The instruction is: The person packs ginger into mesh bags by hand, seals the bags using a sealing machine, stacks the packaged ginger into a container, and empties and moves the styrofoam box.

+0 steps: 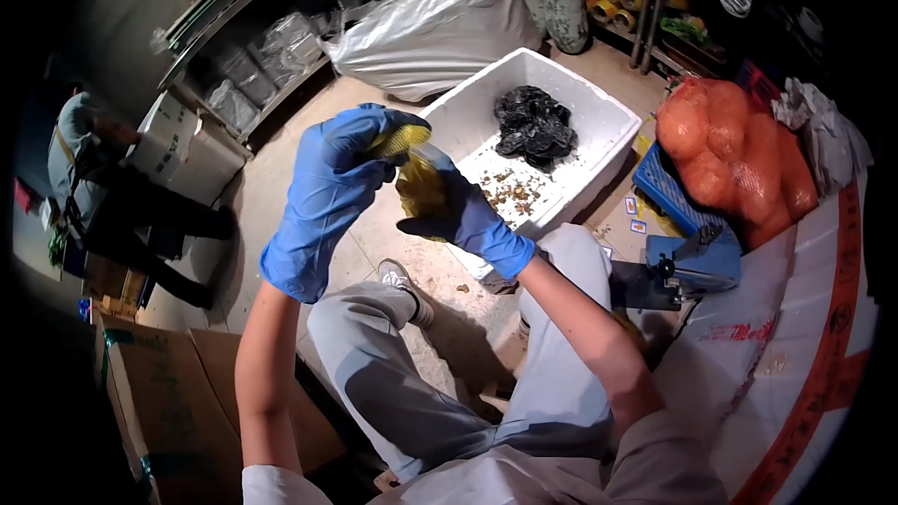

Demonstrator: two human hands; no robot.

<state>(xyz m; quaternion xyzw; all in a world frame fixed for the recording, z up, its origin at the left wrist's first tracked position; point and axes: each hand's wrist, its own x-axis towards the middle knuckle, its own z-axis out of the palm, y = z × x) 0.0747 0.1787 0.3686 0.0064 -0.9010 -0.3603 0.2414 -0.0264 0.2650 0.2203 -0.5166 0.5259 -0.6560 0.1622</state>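
Note:
Blue gloves cover both my hands, raised in front of me above my knees. My left hand is closed, its fingers curled over a yellow textured piece. Lower and to the right, my right hand is closed around more yellow material. I cannot tell whether this is one piece or two, nor its exact kind. Just beyond my right hand stands a white foam box. Inside it lie a crumpled black plastic bag and scattered brown bits.
Orange net sacks sit on a blue crate at right, by a blue device. A silvery wrapped bundle lies behind the box. Cardboard is at lower left. Another person bends at far left.

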